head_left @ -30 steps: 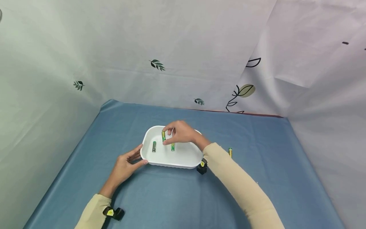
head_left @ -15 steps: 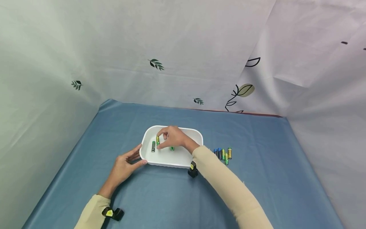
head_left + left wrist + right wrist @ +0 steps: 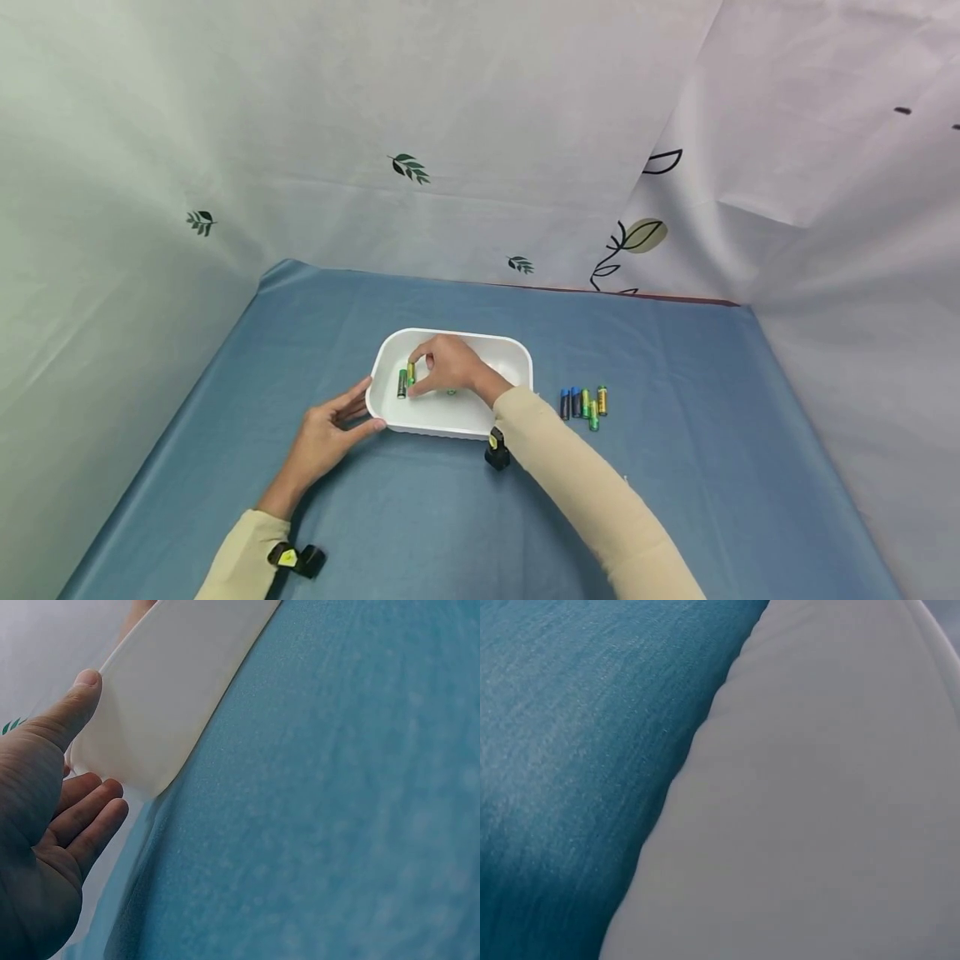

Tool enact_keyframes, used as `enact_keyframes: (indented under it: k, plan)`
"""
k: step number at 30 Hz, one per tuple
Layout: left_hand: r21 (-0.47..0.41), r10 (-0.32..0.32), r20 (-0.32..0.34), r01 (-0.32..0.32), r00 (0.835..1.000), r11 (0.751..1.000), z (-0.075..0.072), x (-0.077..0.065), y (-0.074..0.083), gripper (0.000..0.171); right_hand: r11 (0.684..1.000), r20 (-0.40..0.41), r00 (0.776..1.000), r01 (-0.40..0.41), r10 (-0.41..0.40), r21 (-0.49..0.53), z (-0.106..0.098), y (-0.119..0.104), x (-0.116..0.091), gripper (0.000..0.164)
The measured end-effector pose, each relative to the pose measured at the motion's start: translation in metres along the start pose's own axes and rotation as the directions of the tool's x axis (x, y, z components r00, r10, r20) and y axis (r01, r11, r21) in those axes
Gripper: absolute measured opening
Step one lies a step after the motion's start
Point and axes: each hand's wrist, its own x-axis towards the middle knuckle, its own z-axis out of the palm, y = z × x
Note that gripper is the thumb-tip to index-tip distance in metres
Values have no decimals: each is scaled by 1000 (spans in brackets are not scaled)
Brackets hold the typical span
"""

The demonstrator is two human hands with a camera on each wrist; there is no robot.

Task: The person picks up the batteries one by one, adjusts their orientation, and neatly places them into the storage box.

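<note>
A white tray [image 3: 480,425] lies on the blue cloth. My left hand [image 3: 324,437] rests against its left end, thumb at the near corner and fingers along the side. In the left wrist view the fingers of that hand [image 3: 94,817] look fairly straight beside the tray wall [image 3: 150,712]. Inside the tray, my right hand [image 3: 453,364] pinches a yellow-green battery [image 3: 411,372] between thumb and finger. Just left of it lies a dark green battery [image 3: 402,384]. Another green battery [image 3: 451,392] is mostly hidden under the right hand. Only the tray wall [image 3: 795,795] and cloth fill the right wrist view.
On the cloth right of the tray lie several batteries: two blue ones, with a dark blue battery [image 3: 576,402] among them, and green and yellow ones, including a yellow battery [image 3: 602,401]. A pale printed curtain [image 3: 465,108] stands behind and at both sides.
My right hand has moved left and lower inside the tray with the yellow-green battery, bringing it beside the dark green one. The batteries on the right came into sight. My left hand stays put.
</note>
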Motion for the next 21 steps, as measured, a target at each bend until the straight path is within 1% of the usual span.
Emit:
enact_keyframes:
  k: [5,10,21]
  plan:
    - [-17,-7,0,7,1000,1000,0,-1,3,73,998,-10,1000,-19,19,-56,4,-1,1,52]
    - [-4,-10,3,10,1000,1000,0,-1,3,73,993,-11,999,-39,38,-108,7,-2,2,52]
    - [-7,-27,9,27,1000,1000,0,0,1,72,988,-5,998,-56,56,-144,8,-3,1,55]
